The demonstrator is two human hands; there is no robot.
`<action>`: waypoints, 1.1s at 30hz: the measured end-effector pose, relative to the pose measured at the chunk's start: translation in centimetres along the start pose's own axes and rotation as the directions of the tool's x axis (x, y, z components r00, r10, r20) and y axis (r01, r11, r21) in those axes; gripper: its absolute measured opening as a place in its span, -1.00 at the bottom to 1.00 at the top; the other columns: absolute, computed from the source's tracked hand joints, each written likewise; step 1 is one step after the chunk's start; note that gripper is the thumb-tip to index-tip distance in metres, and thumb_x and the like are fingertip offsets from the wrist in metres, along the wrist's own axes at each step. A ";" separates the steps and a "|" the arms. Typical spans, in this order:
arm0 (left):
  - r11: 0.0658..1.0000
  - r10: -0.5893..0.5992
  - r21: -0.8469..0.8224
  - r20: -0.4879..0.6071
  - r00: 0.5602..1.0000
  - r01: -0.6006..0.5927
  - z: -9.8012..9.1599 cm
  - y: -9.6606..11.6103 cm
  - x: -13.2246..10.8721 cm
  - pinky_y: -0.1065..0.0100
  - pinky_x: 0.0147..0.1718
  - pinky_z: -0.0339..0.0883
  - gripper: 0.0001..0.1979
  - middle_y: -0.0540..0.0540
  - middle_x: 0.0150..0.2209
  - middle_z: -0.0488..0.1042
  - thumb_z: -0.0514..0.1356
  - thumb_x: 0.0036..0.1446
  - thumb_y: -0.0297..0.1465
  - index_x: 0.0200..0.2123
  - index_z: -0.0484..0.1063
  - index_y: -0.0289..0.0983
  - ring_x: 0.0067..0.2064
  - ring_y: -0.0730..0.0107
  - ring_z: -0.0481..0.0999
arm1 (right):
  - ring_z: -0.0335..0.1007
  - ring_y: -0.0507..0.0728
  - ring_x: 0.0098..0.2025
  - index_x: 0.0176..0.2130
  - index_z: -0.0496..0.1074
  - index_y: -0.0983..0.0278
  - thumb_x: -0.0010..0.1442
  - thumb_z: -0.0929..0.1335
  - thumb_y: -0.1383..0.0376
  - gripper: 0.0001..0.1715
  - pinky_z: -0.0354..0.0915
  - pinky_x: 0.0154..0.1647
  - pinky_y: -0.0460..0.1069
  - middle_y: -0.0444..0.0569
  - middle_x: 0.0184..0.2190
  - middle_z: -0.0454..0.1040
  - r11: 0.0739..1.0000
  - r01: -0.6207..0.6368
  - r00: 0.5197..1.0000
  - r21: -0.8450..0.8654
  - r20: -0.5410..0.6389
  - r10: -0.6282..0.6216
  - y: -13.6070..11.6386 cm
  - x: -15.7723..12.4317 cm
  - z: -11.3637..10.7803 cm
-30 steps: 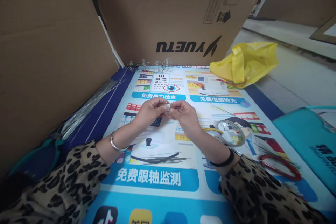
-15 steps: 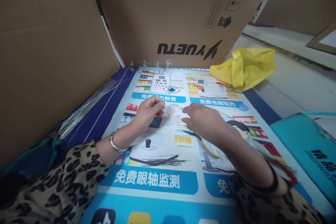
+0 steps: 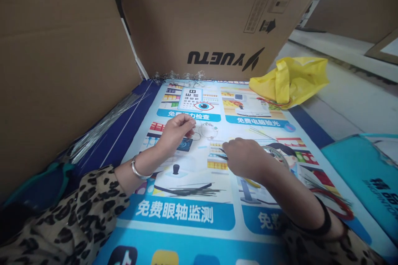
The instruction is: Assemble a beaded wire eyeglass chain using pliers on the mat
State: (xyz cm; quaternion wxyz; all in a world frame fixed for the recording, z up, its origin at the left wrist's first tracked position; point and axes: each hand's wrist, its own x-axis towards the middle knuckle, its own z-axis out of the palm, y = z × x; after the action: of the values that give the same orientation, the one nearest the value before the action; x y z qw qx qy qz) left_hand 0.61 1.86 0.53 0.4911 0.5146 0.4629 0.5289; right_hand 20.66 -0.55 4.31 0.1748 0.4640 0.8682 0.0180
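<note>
My left hand (image 3: 178,130) is closed, thumb and fingertip pinched on a thin wire. From it a small loop of wire with clear beads (image 3: 209,131) reaches to the right over the printed sheet. Lower right of that loop, my right hand (image 3: 244,155) is closed around the pliers. Dark jaws of the pliers (image 3: 223,154) stick out left of my fingers, and part of a yellow handle shows below the hand. The palm hides the rest of the tool.
Several beaded wire pieces (image 3: 186,76) lie along the cardboard box (image 3: 199,20). Silver wires (image 3: 102,126) are at the left, dark green wire lengths (image 3: 195,190) in front. A yellow bag (image 3: 292,80) is back right; a red cord coil (image 3: 340,207) and teal pouch (image 3: 363,182) are at right.
My right hand has left the beaded loop, moved down toward me and closed on the pliers. The left hand holds its place with the wire.
</note>
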 end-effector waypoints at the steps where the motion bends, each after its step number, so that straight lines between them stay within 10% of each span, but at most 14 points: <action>1: 1.000 -0.005 -0.003 -0.002 1.000 0.005 0.0 0.0 0.0 0.47 -0.51 0.24 -0.85 0.03 -0.52 0.37 0.19 -0.01 -0.32 -0.49 0.33 -0.28 -0.51 0.54 0.35 | 0.41 0.21 -0.30 -0.28 0.42 0.29 0.01 0.22 0.42 -0.74 0.20 -0.41 0.01 0.10 -0.32 0.50 1.000 0.003 1.000 0.004 0.002 -0.003 -0.1 0.1 0.0; 12: 0.998 0.059 0.015 -0.018 0.998 -0.059 0.0 0.3 -0.2 0.47 -0.47 0.28 -0.89 -0.04 -0.36 0.40 0.15 0.00 -0.38 -0.51 0.35 -0.30 -0.33 0.44 0.40 | 0.26 0.06 -0.49 -0.26 0.26 0.25 0.03 0.23 0.29 -0.80 0.05 -0.53 -0.07 -0.09 -0.48 0.40 0.897 0.113 0.981 0.428 -0.191 -0.032 0.5 0.0 -1.2; 17: 0.997 0.068 -0.021 -0.002 0.998 -0.068 0.1 0.5 -0.4 0.43 -0.41 0.32 -0.86 -0.08 -0.28 0.45 0.13 0.05 -0.34 -0.45 0.36 -0.29 -0.23 0.36 0.43 | 0.24 0.00 -0.42 -0.29 0.23 0.21 0.05 0.24 0.36 -0.85 0.18 -0.42 -0.09 -0.18 -0.45 0.30 0.478 0.332 0.892 0.813 -0.435 0.121 0.6 1.1 -0.2; 24: 0.992 0.079 -0.091 -0.074 0.994 -0.086 0.1 0.3 -0.4 0.43 -0.42 0.33 -0.84 -0.09 -0.25 0.46 0.14 0.06 -0.30 -0.43 0.35 -0.29 -0.23 0.37 0.44 | 0.41 0.03 -0.41 -0.29 0.24 0.24 0.05 0.32 0.23 -0.79 0.34 -0.33 0.01 -0.17 -0.44 0.37 -0.032 0.339 0.897 0.940 -0.313 0.312 -0.3 1.9 0.9; 33: 0.985 0.010 -0.169 -0.094 0.996 -0.026 0.2 0.5 -0.3 0.41 -0.42 0.32 -0.84 -0.08 -0.30 0.50 0.19 -0.02 -0.31 -0.48 0.32 -0.29 -0.28 0.35 0.49 | 0.41 0.07 -0.25 -0.18 0.36 0.31 0.13 0.29 0.17 -0.70 0.30 -0.17 0.05 0.02 -0.28 0.50 0.001 0.217 0.961 0.976 -0.214 -0.178 1.1 1.6 2.3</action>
State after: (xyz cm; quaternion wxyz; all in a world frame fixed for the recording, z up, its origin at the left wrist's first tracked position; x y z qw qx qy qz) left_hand 0.79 1.51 0.96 0.5064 0.4498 0.4335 0.5944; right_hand 21.45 1.04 1.88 -0.2077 0.3279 0.6940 -0.6064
